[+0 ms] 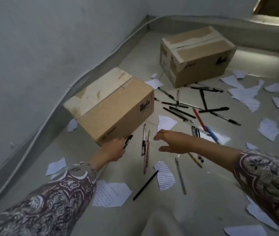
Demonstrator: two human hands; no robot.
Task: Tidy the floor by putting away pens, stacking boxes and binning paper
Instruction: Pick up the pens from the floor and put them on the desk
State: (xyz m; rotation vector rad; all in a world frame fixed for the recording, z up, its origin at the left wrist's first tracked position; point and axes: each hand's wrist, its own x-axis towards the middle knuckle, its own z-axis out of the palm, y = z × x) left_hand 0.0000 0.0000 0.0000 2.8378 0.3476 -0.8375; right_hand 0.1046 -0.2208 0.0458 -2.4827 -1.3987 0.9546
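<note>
Beside the near box (pixel 111 106), our left hand (pixel 113 151) grips a black pen (pixel 127 141); our right hand (pixel 171 142) hovers spread and empty above three pens (pixel 145 147) lying close together. Grabbing them at once risks one slipping free and rolling toward the box.

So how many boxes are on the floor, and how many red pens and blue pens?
Boxes: 2, the near box and the far box
Red pens: 1, the red pen
Blue pens: 1, the blue pen
Total: 4
</note>
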